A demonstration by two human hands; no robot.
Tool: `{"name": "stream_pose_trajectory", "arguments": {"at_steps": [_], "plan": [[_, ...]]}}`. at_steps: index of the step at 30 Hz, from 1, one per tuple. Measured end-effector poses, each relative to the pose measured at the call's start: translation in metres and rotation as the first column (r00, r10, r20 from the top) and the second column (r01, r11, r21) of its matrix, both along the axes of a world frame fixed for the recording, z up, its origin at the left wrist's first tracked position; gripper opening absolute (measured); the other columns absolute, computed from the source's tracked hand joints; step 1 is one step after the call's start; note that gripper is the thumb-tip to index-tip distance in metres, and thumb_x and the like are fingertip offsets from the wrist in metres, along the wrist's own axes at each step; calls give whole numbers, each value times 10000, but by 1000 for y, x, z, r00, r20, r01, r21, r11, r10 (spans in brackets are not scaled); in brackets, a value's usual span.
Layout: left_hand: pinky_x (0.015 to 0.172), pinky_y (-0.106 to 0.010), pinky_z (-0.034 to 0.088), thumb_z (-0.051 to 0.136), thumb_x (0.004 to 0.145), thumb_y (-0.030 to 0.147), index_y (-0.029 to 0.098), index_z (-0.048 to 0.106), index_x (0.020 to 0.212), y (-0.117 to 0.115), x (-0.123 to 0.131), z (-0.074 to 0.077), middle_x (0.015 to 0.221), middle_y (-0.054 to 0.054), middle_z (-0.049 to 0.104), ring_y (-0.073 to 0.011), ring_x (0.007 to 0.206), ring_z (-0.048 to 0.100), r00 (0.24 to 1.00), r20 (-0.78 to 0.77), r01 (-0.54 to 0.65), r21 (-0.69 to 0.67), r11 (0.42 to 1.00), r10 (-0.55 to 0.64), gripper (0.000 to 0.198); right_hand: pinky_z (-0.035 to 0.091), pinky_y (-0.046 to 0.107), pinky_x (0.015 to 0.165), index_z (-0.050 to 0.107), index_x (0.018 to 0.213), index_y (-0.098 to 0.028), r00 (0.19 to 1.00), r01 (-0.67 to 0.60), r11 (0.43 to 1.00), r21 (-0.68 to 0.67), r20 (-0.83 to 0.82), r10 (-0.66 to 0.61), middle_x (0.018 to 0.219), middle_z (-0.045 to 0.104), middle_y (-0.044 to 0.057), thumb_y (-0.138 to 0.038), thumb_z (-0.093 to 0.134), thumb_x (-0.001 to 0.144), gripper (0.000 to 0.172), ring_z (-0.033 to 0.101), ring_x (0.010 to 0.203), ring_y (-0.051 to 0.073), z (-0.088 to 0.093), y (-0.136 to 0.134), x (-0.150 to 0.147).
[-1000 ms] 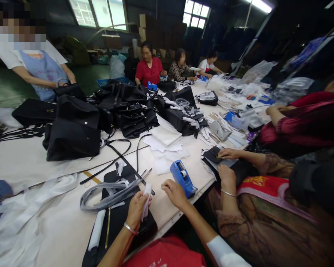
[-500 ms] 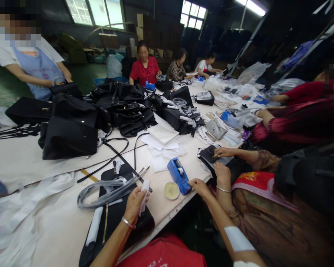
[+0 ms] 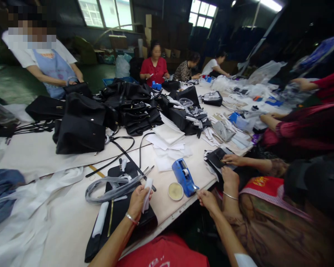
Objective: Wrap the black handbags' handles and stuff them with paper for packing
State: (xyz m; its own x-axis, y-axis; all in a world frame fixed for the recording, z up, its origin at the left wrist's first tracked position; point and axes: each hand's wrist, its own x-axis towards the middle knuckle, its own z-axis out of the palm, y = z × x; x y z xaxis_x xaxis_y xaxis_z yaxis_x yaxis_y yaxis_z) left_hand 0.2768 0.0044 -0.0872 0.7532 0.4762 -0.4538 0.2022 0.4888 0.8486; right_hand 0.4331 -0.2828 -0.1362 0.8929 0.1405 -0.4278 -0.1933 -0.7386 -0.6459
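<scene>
My left hand (image 3: pixel 139 203) is closed round a folded strip of white wrapping paper (image 3: pixel 148 187), held above a black handbag (image 3: pixel 122 222). The bag lies flat on the table before me, with a gold zip (image 3: pixel 110 218) and a white-wrapped part (image 3: pixel 100 219). Its handles (image 3: pixel 98 195), in clear grey plastic, loop to the left. My right hand (image 3: pixel 209 201) is pinched at the front end of a blue tape dispenser (image 3: pixel 183 177), where the tape comes out; the tape between the fingers barely shows. A round tin (image 3: pixel 175 191) of yellowish stuff stands beside the dispenser.
White paper sheets (image 3: pixel 167 142) lie beyond the dispenser. Black bags (image 3: pixel 82 124) are heaped at the back left, white cloth strips (image 3: pixel 52 193) at the left. A co-worker's hands (image 3: pixel 230 174) handle a black bag close on my right. Other people sit or stand around the table.
My view has turned a little left, so the scene sits further right. My right fingers have drawn slightly away from the dispenser's front end. My left hand still holds the paper.
</scene>
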Motion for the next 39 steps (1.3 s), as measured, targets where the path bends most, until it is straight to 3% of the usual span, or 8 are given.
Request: {"name": "stream_pose_trajectory", "arguments": {"at_steps": [6,10,13,21,25,30,35,39], "plan": [[479,-196,405,663,693,435,129,567,792,4,-1,0,675,-21,641,-84,489,539,998,-8,-57,-19,998,57,336,415,316,569,617,783,-211,945,-149,924,-351,226,238,745,675,130,-313,426,817,219,630,654,245,10,-4,-14],[487,-201,400,670,690,417,136,545,807,2,3,-7,658,-13,632,-84,486,536,998,8,-61,-29,998,61,329,449,303,643,610,889,-233,890,-368,930,9,291,350,821,674,70,-399,407,863,264,621,719,218,49,64,-31],[490,-208,399,683,673,416,143,536,795,-2,7,-8,632,-5,621,-89,480,534,998,2,-70,-11,998,70,333,456,274,615,622,937,-226,853,-520,783,341,249,458,767,652,30,-380,431,868,255,589,643,175,78,134,-42],[497,-203,382,672,701,406,152,529,794,0,4,-1,630,-5,610,-84,486,519,992,37,-120,-4,993,120,306,418,288,774,631,954,-245,573,-808,567,160,436,694,907,654,38,-230,449,857,207,593,843,183,78,202,-27],[502,-204,375,662,716,427,142,553,820,10,0,2,664,-20,624,-91,507,526,995,64,-71,-100,993,77,322,427,261,634,518,1091,-236,670,-742,597,305,301,679,700,616,-23,-246,531,798,294,574,639,151,63,207,-16],[507,-204,360,693,704,381,124,597,848,26,-2,5,656,-16,585,-71,501,477,992,116,-11,-365,931,57,310,365,209,439,427,1071,-210,828,-383,629,677,-51,559,636,580,-59,-364,555,775,358,445,419,91,28,223,-26],[509,-210,350,683,716,335,97,617,904,34,-2,1,666,-22,544,-65,516,457,978,191,34,-549,835,86,311,368,212,472,518,906,-180,789,-164,628,761,-280,547,547,506,-58,-498,541,784,341,432,442,86,7,228,-38],[508,-206,352,645,757,327,113,594,859,31,2,-5,675,-23,574,-61,507,466,982,168,2,-460,888,86,242,402,221,529,560,1001,-177,744,-176,646,743,-330,581,620,553,-41,-490,592,758,398,469,501,87,17,224,-25]]}}
